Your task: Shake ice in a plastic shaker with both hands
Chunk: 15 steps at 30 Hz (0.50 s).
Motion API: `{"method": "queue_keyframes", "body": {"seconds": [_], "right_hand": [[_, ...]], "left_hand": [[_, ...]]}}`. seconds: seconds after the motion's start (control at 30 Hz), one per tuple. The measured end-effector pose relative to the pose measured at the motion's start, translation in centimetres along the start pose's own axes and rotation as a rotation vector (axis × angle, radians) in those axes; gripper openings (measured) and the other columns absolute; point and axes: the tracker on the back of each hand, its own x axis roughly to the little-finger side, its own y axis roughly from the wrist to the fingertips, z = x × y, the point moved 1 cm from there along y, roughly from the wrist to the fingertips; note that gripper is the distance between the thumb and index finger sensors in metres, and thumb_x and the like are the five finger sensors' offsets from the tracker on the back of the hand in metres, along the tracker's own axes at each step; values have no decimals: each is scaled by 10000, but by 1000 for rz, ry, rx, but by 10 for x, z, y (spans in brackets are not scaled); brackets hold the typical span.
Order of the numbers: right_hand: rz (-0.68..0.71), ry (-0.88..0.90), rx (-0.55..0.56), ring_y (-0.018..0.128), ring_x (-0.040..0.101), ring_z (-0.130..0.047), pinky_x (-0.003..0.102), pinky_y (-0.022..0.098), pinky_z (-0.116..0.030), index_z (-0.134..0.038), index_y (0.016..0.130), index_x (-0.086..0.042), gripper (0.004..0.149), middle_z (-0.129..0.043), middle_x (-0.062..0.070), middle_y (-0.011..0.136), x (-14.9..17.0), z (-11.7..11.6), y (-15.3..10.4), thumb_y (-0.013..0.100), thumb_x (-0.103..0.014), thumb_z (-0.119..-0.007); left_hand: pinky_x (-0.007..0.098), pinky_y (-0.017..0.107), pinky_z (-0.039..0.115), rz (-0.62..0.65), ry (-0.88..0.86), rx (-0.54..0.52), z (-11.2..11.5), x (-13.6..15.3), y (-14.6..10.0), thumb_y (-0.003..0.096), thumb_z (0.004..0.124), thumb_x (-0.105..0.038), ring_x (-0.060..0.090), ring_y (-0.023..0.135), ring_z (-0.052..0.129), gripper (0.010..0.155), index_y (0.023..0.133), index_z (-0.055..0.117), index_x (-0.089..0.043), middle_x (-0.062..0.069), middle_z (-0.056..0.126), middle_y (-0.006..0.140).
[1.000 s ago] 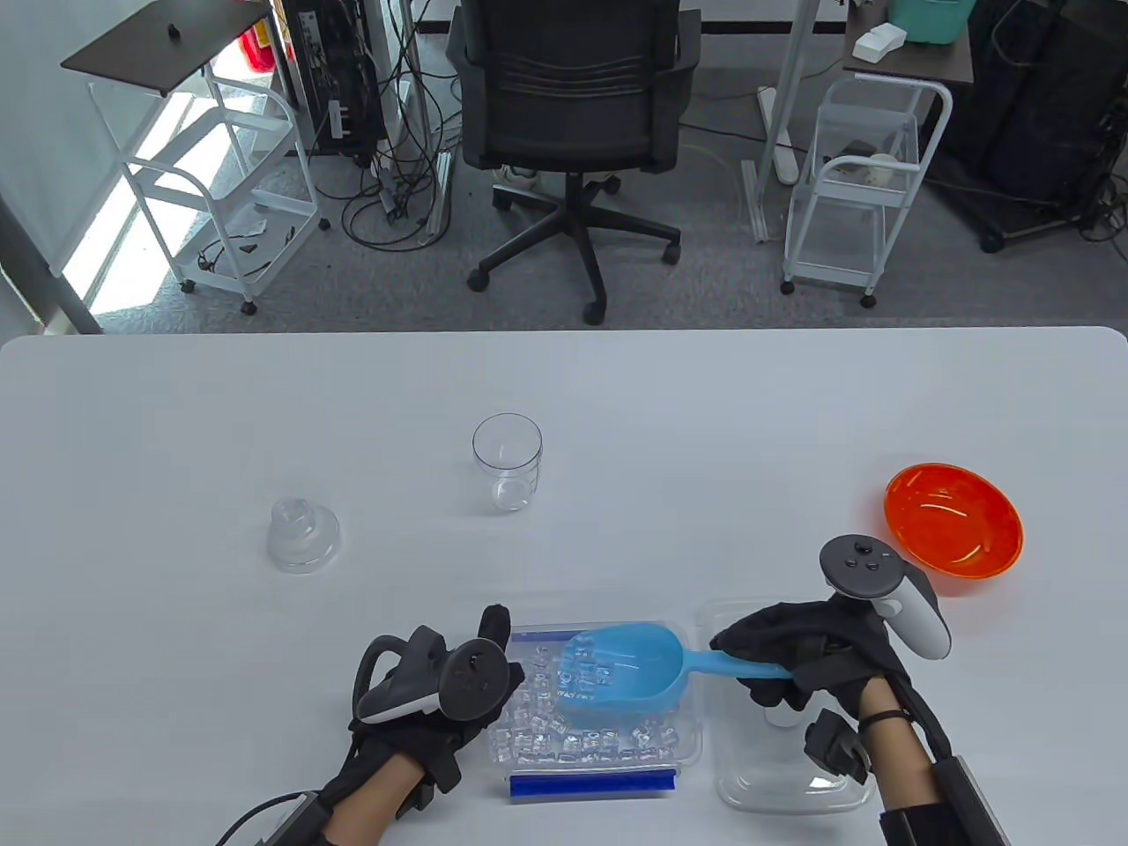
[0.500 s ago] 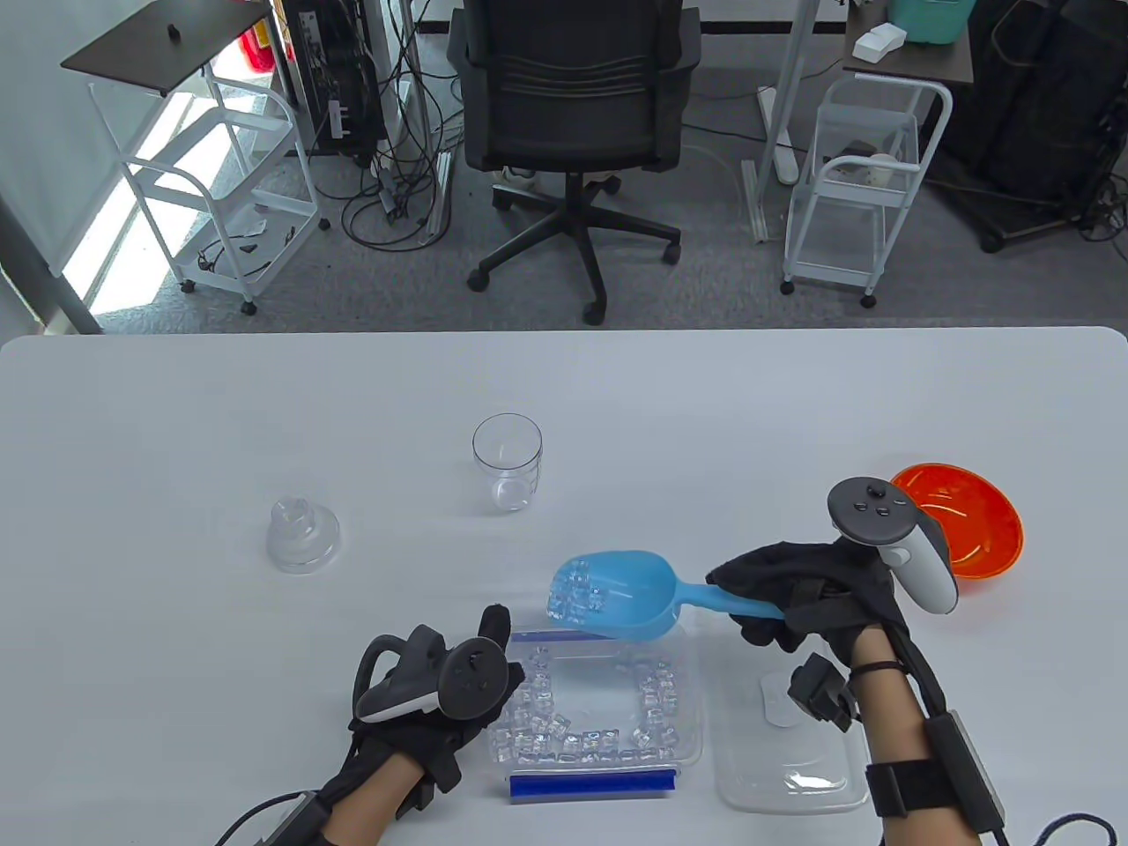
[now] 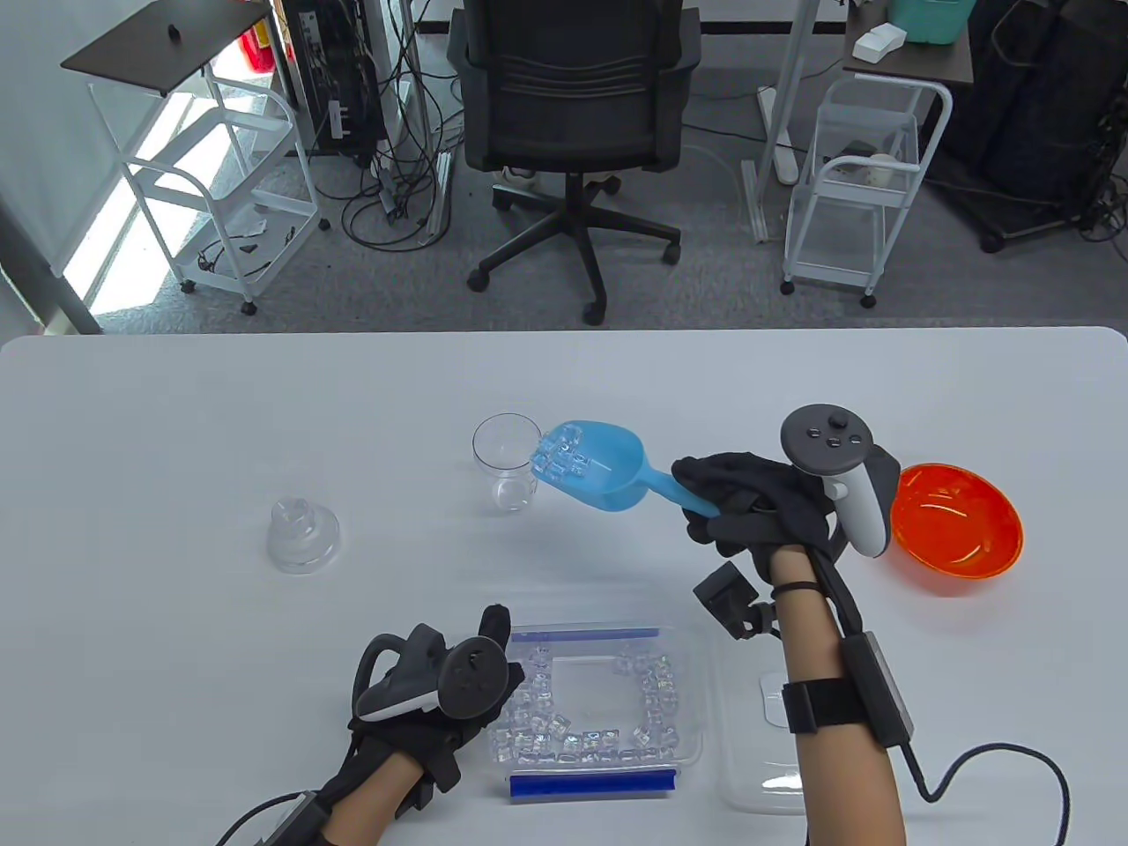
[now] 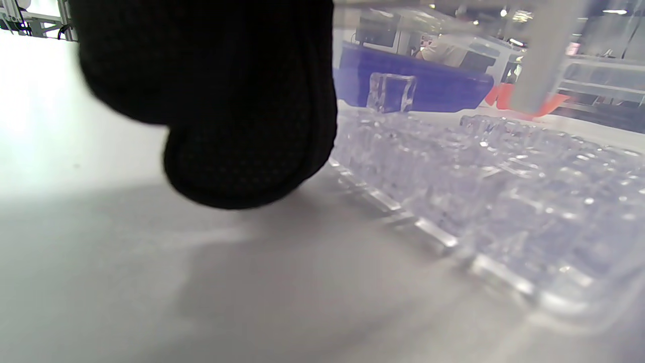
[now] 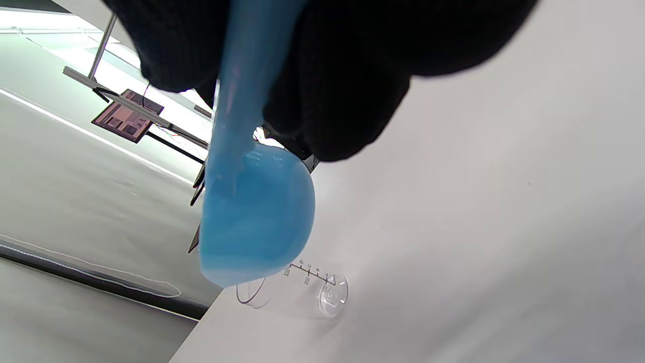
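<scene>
Behind the white tabletop (image 3: pixel 176 423) stands a black office chair (image 3: pixel 573 115) on grey carpet, with white wire carts (image 3: pixel 859 176) to either side. My right hand (image 3: pixel 758 511) hangs above the tabletop, its fingers (image 5: pixel 342 91) curled round the handle of the blue scoop (image 3: pixel 592 467). Ice cubes (image 3: pixel 560 458) sit piled at the front lip of the scoop, and that lip hangs just at the right rim of the clear shaker cup (image 3: pixel 507 463), which stands upright and open near the middle of the tabletop; from the right wrist view the scoop's underside hangs above the cup (image 5: pixel 297 292), whose printed measuring marks show. The clear domed shaker lid (image 3: pixel 303 534) rests on the tabletop to the left of the cup, well apart from it.

My left hand (image 3: pixel 441 687) rests near the front edge, beside the left wall of the clear ice tray (image 3: pixel 696 687) with its blue edge strips; the tracker hides most of that hand, so I cannot tell how my left fingers lie, though one black fingertip (image 4: pixel 242 166) shows close to the tray's corner in the left wrist view. More ice cubes (image 3: pixel 582 745) ring the inside of the tray, leaving its middle bare. A clear lid (image 3: pixel 758 784) lies flat to the tray's right, partly under my right forearm. An orange bowl (image 3: pixel 956 529) sits just right of my right hand.
</scene>
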Motion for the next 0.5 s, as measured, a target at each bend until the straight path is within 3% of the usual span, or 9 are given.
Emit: {"method": "queue_keyframes", "body": {"seconds": [0.27, 0.5], "right_hand": [[-24, -149, 83, 293, 201, -1002, 273, 168, -868, -871, 882, -54, 517, -942, 59, 463, -26, -30, 10, 538, -417, -736], [-15, -261, 137, 295, 196, -1001, 266, 166, -864, -867, 885, -61, 515, -942, 55, 465, -40, -41, 8, 542, -419, -728]], "left_hand": [[318, 302, 870, 0, -11, 0, 0, 1, 0, 653, 420, -418, 285, 449, 1046, 687, 1099, 203, 58, 226, 961, 750], [319, 304, 870, 1, -12, -2, 0, 1, 0, 654, 419, -418, 286, 453, 1045, 688, 1099, 201, 59, 227, 958, 753]]}}
